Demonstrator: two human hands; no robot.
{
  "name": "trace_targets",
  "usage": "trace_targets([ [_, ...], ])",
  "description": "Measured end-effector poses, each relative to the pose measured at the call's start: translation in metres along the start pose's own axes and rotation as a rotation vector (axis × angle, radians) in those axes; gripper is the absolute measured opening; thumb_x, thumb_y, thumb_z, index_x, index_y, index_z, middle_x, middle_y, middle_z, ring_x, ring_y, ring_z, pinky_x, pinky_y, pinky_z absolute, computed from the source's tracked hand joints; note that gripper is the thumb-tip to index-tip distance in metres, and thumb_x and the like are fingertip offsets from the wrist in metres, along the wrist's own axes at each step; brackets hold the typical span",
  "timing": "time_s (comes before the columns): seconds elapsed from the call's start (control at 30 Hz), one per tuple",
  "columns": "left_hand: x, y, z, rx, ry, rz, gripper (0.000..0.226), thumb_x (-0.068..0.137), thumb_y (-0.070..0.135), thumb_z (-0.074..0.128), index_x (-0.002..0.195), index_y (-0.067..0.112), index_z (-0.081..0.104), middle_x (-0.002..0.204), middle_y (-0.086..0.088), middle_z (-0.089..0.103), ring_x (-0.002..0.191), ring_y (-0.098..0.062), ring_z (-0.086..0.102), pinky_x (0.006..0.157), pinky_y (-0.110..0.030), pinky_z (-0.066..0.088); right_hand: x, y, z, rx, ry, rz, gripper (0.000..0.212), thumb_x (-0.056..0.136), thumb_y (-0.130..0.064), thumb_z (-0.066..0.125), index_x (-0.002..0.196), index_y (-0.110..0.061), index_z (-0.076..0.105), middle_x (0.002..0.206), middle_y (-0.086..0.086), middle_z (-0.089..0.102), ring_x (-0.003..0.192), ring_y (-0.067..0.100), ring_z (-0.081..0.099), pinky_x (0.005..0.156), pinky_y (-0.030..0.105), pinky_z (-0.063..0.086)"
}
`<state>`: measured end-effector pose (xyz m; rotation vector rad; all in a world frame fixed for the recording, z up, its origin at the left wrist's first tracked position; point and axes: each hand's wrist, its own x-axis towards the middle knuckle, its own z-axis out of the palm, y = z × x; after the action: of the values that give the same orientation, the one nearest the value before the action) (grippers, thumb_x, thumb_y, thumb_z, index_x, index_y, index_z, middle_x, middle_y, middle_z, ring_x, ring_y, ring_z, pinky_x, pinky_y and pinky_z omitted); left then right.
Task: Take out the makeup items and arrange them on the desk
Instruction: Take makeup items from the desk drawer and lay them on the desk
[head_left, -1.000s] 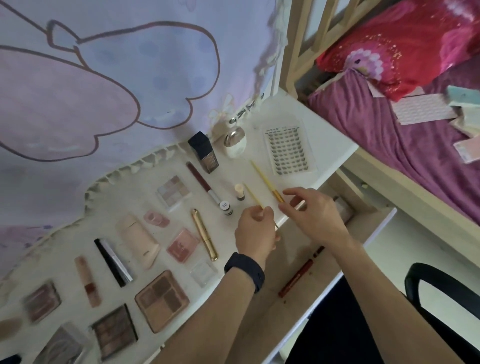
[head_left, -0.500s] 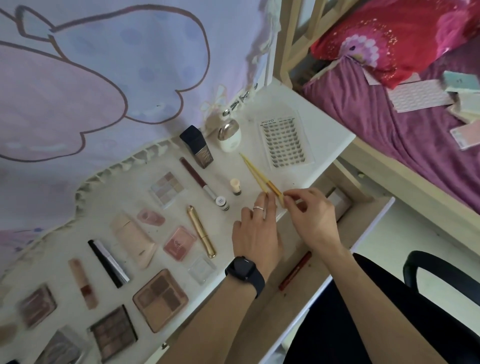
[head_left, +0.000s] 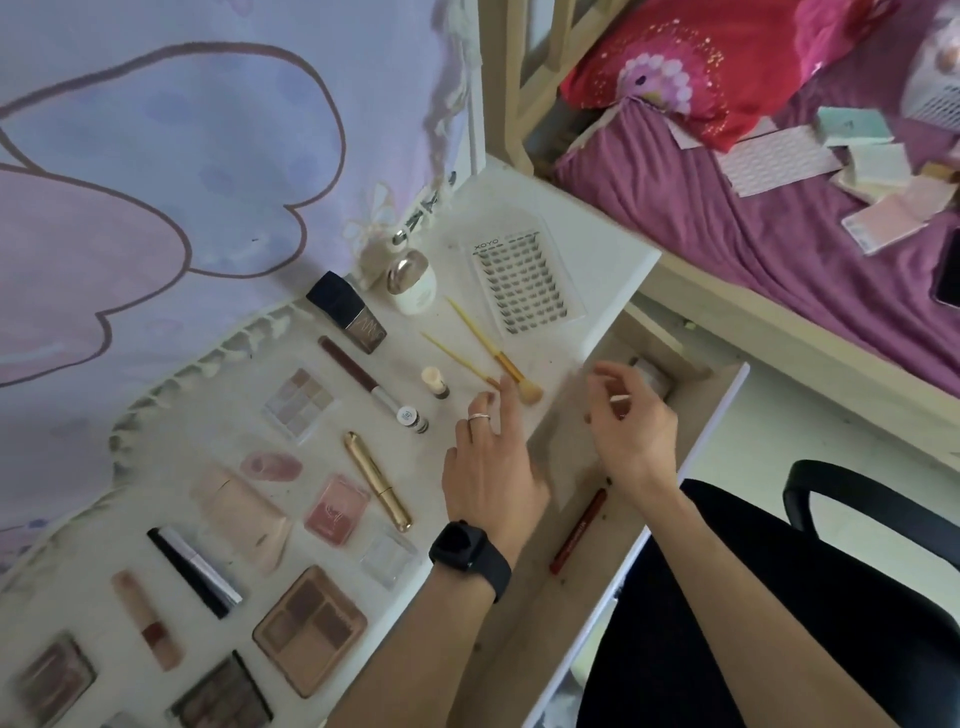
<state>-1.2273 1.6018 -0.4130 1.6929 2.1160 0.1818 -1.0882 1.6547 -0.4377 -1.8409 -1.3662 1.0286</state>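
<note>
Two yellow-handled makeup brushes lie side by side on the white desk (head_left: 587, 249), a longer one (head_left: 485, 343) and a thinner one (head_left: 451, 356). My left hand (head_left: 491, 457), with a ring and a black watch, lies flat, its straight fingertips touching the brush heads. My right hand (head_left: 631, 421) hovers over the open drawer (head_left: 691, 426) with loosely curled fingers, holding nothing. A red pencil (head_left: 579, 530) lies in the drawer. A small box (head_left: 652, 371) sits at the drawer's back.
Several makeup items lie in rows on the desk: a lash tray (head_left: 524, 280), dark foundation bottle (head_left: 348, 312), white bottle (head_left: 413, 283), gold tube (head_left: 376, 480), pink blush (head_left: 335, 506), brown palette (head_left: 309, 629). A bed (head_left: 779, 218) stands right; a black chair (head_left: 857, 499) below it.
My right hand let go of the longer brush and drew back right over the drawer. My left hand opened flat, and both brushes now lie on the desk.
</note>
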Motion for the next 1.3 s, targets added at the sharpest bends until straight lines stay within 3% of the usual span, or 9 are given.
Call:
trace_targets([
  [0.13, -0.025, 0.0, 0.011, -0.07, 0.044, 0.17, 0.065, 0.084, 0.015, 0.063, 0.145, 0.026, 0.041, 0.134, -0.005, 0.053, 0.1, -0.024, 0.06, 0.067, -0.035, 0.055, 0.019, 0.028, -0.033, -0.297, -0.065, 0.066, 0.023, 0.099, -0.029, 0.057, 0.12, -0.023, 0.063, 0.106, -0.006, 0.066, 0.087, 0.01, 0.061, 0.078, 0.026, 0.045],
  [0.23, -0.042, 0.006, 0.037, -0.116, -0.076, 0.333, 0.042, 0.087, 0.018, 0.059, 0.127, 0.028, 0.055, 0.113, 0.002, 0.06, 0.085, -0.019, 0.062, 0.059, -0.029, 0.05, 0.038, 0.052, -0.038, -0.663, -0.26, -0.026, 0.029, 0.099, -0.023, 0.053, 0.126, -0.017, 0.061, 0.127, 0.006, 0.058, 0.109, 0.027, 0.059, 0.088, 0.035, 0.049],
  [0.4, -0.025, 0.005, 0.105, -0.197, -0.555, 0.009, 0.048, 0.1, 0.024, 0.051, 0.147, 0.02, 0.04, 0.133, -0.009, 0.054, 0.116, -0.029, 0.059, 0.092, -0.038, 0.052, 0.068, 0.076, -0.026, -1.173, -0.588, -0.2, 0.043, 0.097, -0.011, 0.052, 0.139, -0.02, 0.048, 0.146, 0.008, 0.039, 0.13, 0.033, 0.042, 0.088, 0.045, 0.054],
  [0.63, -0.009, -0.001, 0.158, -0.173, -0.59, -0.115, 0.022, 0.097, 0.017, 0.053, 0.117, 0.012, 0.061, 0.119, -0.01, 0.065, 0.106, -0.031, 0.064, 0.081, -0.035, 0.052, 0.088, 0.085, -0.011, -1.383, -0.58, -0.365, 0.052, 0.098, -0.021, 0.057, 0.146, -0.025, 0.035, 0.152, 0.005, 0.026, 0.118, 0.033, 0.049, 0.066, 0.037, 0.046],
  [0.73, -0.008, -0.001, 0.164, -0.156, -0.6, -0.116, 0.021, 0.098, 0.017, 0.053, 0.116, 0.01, 0.06, 0.121, -0.012, 0.063, 0.106, -0.032, 0.063, 0.084, -0.036, 0.052, 0.089, 0.084, -0.012, -1.42, -0.605, -0.374, 0.052, 0.101, -0.027, 0.052, 0.148, -0.026, 0.03, 0.152, 0.005, 0.027, 0.119, 0.032, 0.049, 0.067, 0.036, 0.043],
  [0.9, -0.009, 0.0, 0.162, -0.134, -0.604, -0.112, 0.024, 0.098, 0.015, 0.053, 0.121, 0.008, 0.058, 0.127, -0.014, 0.055, 0.109, -0.032, 0.06, 0.085, -0.034, 0.047, 0.085, 0.07, -0.009, -1.466, -0.612, -0.421, 0.042, 0.097, -0.022, 0.057, 0.139, -0.023, 0.05, 0.146, 0.011, 0.033, 0.124, 0.032, 0.044, 0.086, 0.036, 0.048],
  [1.07, -0.011, -0.004, 0.161, -0.119, -0.62, -0.107, 0.017, 0.096, 0.015, 0.054, 0.112, 0.01, 0.06, 0.115, -0.012, 0.066, 0.101, -0.033, 0.064, 0.078, -0.038, 0.053, 0.074, 0.074, -0.018, -1.424, -0.609, -0.466, 0.024, 0.096, -0.018, 0.058, 0.119, -0.025, 0.06, 0.123, 0.003, 0.051, 0.097, 0.024, 0.055, 0.065, 0.033, 0.04],
  [1.13, -0.011, -0.006, 0.158, -0.156, -0.673, -0.133, 0.016, 0.098, 0.016, 0.051, 0.109, 0.007, 0.06, 0.112, -0.013, 0.065, 0.091, -0.03, 0.063, 0.069, -0.036, 0.048, 0.069, 0.073, -0.028, -1.331, -0.586, -0.459, 0.017, 0.098, -0.023, 0.056, 0.113, -0.028, 0.06, 0.108, -0.004, 0.055, 0.089, 0.021, 0.056, 0.06, 0.03, 0.037],
  [1.3, -0.017, -0.016, 0.151, -0.231, -0.751, -0.164, 0.014, 0.099, 0.016, 0.049, 0.095, 0.006, 0.058, 0.099, -0.011, 0.063, 0.08, -0.025, 0.059, 0.066, -0.033, 0.044, 0.045, 0.063, -0.056, -0.965, -0.486, -0.384, 0.019, 0.099, -0.037, 0.056, 0.118, -0.038, 0.059, 0.118, -0.015, 0.057, 0.098, 0.017, 0.06, 0.068, 0.032, 0.047],
])
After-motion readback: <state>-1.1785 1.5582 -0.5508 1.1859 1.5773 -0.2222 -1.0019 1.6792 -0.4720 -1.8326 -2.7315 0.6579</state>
